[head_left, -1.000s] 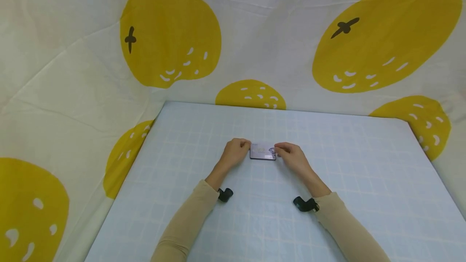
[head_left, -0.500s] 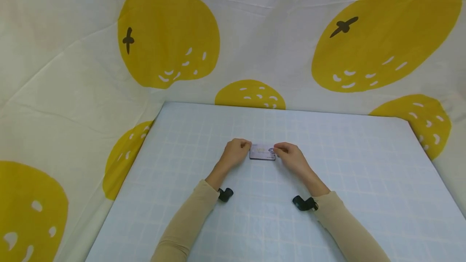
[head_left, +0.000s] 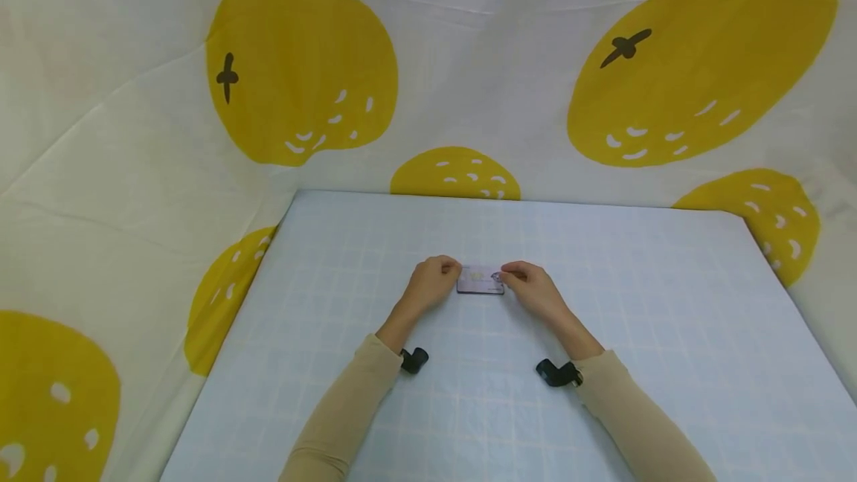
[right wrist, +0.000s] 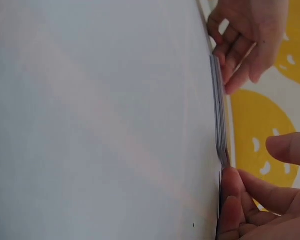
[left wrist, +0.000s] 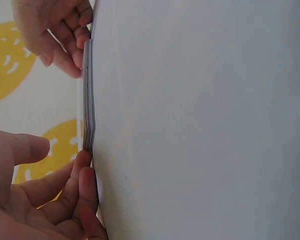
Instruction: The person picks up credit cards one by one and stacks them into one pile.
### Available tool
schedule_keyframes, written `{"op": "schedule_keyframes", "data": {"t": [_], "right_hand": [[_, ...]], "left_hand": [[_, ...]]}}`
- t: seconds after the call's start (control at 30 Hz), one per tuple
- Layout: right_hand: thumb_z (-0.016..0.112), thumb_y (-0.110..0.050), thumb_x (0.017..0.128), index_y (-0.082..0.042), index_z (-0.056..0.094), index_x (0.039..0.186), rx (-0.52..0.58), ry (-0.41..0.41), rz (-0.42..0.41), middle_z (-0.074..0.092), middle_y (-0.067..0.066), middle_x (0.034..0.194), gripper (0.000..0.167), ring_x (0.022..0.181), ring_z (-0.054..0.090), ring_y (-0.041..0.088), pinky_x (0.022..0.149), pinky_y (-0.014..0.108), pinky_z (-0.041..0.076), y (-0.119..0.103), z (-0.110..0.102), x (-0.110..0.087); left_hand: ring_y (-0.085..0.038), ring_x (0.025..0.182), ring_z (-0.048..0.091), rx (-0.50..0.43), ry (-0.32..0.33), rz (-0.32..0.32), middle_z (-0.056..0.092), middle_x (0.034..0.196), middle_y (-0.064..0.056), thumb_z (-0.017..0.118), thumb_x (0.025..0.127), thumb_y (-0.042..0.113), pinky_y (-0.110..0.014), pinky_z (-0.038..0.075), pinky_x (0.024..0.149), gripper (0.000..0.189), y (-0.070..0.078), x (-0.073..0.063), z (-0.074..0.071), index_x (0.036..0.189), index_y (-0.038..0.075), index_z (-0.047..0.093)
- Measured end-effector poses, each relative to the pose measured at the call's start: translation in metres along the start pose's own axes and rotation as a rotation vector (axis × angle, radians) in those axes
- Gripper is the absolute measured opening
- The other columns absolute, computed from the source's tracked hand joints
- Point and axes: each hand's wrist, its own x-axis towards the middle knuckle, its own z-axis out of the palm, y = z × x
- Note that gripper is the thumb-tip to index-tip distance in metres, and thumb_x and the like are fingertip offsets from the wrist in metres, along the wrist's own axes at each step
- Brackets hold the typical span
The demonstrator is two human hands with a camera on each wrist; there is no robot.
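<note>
A small stack of cards (head_left: 477,283), pale purple on top, lies flat on the table between my two hands. Its thin layered edge (left wrist: 89,100) shows in the left wrist view, lined up fairly evenly. My left hand (head_left: 431,279) touches the stack's left end with its fingertips, the thumb held off the cards. At the opposite end, the fingertips of my right hand (head_left: 535,290) touch the short side, and its thumb (right wrist: 285,148) likewise stands apart from the stack. Neither hand wraps round the cards.
The table (head_left: 669,333) has a pale blue checked cover. A white curtain (head_left: 482,80) with large yellow fruit prints hangs behind it and along its left side. Black wrist cameras (head_left: 559,373) sit at both cuffs.
Both hands stay at the two ends of the stack with hardly any motion. The head view has shifted slightly.
</note>
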Motion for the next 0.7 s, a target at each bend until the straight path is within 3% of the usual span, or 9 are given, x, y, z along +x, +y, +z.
{"op": "schedule_keyframes", "data": {"t": [0.23, 0.7], "right_hand": [[0.058, -0.031, 0.102, -0.003, 0.060, 0.132, 0.007, 0.009, 0.014, 0.062, 0.016, 0.128, 0.041, 0.119, 0.056, 0.032, 0.094, 0.048, 0.047, 0.0008, 0.0005, -0.0002], [0.057, -0.030, 0.103, -0.001, 0.058, 0.132, 0.004, 0.006, 0.016, 0.062, 0.017, 0.126, 0.042, 0.117, 0.057, 0.032, 0.094, 0.048, 0.048, 0.0007, -0.0003, -0.0012]], "left_hand": [[-0.025, 0.109, 0.064, -0.012, 0.007, 0.022, 0.069, 0.117, -0.010, 0.056, 0.102, 0.031, -0.043, 0.051, 0.091, 0.037, -0.0011, -0.0006, -0.0008, 0.123, 0.004, 0.068], [-0.025, 0.111, 0.063, -0.014, 0.008, -0.014, 0.069, 0.118, -0.010, 0.055, 0.101, 0.034, -0.042, 0.050, 0.094, 0.039, -0.0011, -0.0039, -0.0046, 0.124, 0.004, 0.067]]}}
